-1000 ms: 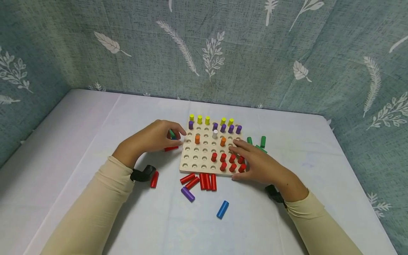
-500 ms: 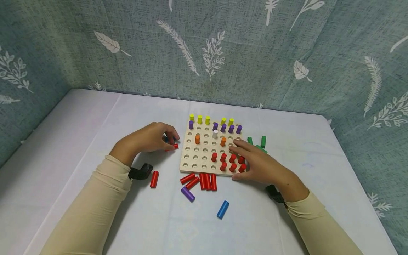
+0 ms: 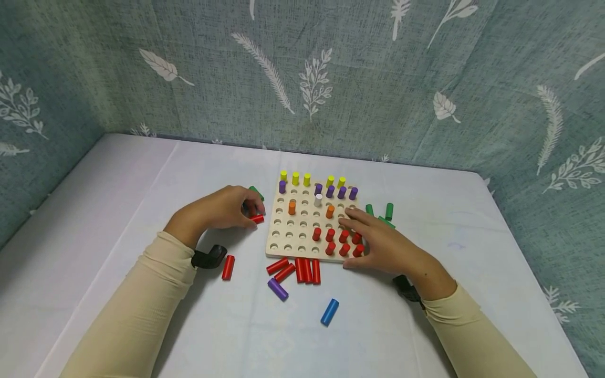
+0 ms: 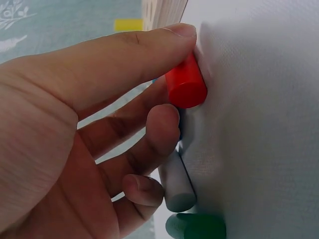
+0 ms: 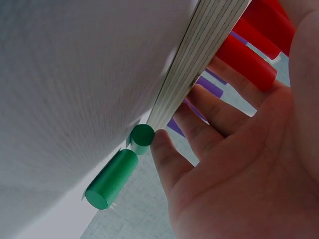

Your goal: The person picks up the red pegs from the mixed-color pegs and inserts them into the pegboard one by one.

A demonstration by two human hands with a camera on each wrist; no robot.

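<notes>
My left hand (image 3: 226, 206) is low over the table, just left of the wooden pegboard (image 3: 289, 227). Its thumb and index finger pinch a red peg (image 4: 187, 87) lying there; the other fingers are bent above a greyish peg (image 4: 178, 186). A green peg (image 3: 257, 192) lies beyond this hand. My right hand (image 3: 385, 239) rests along the board's right side, fingers spread and relaxed, among upright red pegs (image 3: 330, 235). In the right wrist view, its fingertips touch the board's edge. Yellow pegs (image 3: 295, 179), purple pegs (image 3: 330, 191), orange pegs (image 3: 292, 208) and a white peg (image 3: 319, 200) stand in holes.
Several red pegs (image 3: 308, 271) and a purple peg (image 3: 278, 289) lie before the board, with a blue peg (image 3: 330, 312) nearer. Another red peg (image 3: 228, 268) lies by the left wrist. Green pegs (image 3: 389, 211) lie right of the board. Patterned fabric (image 3: 302, 79) hangs behind the table.
My left hand has drawn back leftward from the board's edge and lowered; its thumb and index finger have closed on the red peg. The right hand has stayed in place.
</notes>
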